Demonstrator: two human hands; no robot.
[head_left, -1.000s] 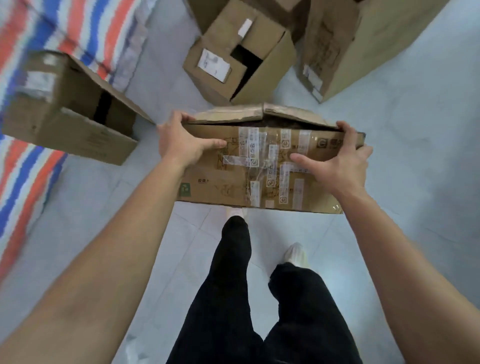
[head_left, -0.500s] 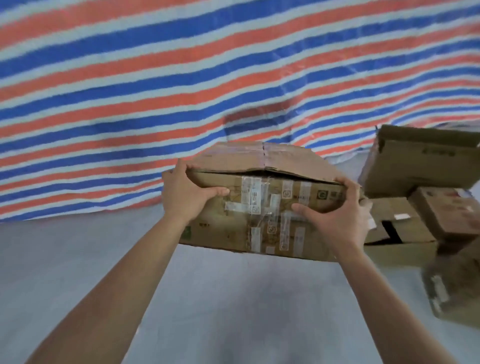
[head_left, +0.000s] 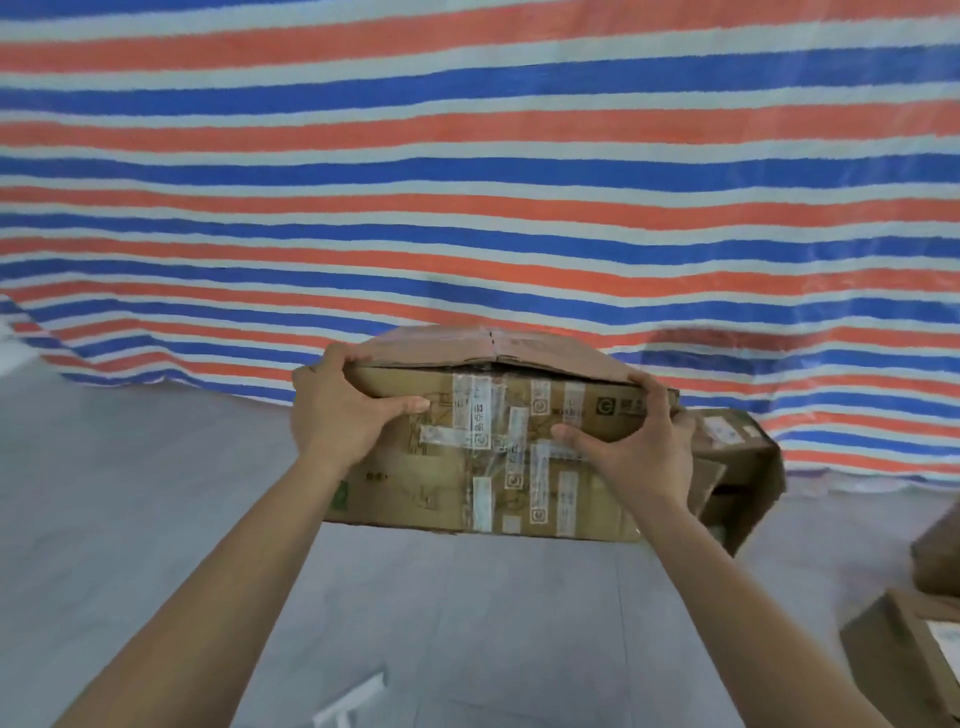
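The left hand (head_left: 340, 415) gripped the upper left corner of the cardboard box (head_left: 467, 478), its fingers curled over the top flap and its thumb pressed flat on the near face; the right hand (head_left: 647, 449) gripped the upper right corner in the same way, thumb spread onto the near face and fingers hooked over the top edge; both forearms reached forward from the bottom of the view.

The box hung in the air between the two hands, above the grey floor (head_left: 156, 519) and touching nothing else that could be seen; its long axis ran left to right, from one hand to the other, dipping slightly toward the right; its broad side, crossed with strips of clear tape and labels, faced the person; the two top flaps met at a seam in the middle and bulged upward.

Just behind its right end a second box (head_left: 748, 467) stood on the floor; further boxes (head_left: 909, 660) sat at the floor's right edge; a striped tarp (head_left: 467, 208) in red, blue and white filled the background, its lower edge lying on the floor.
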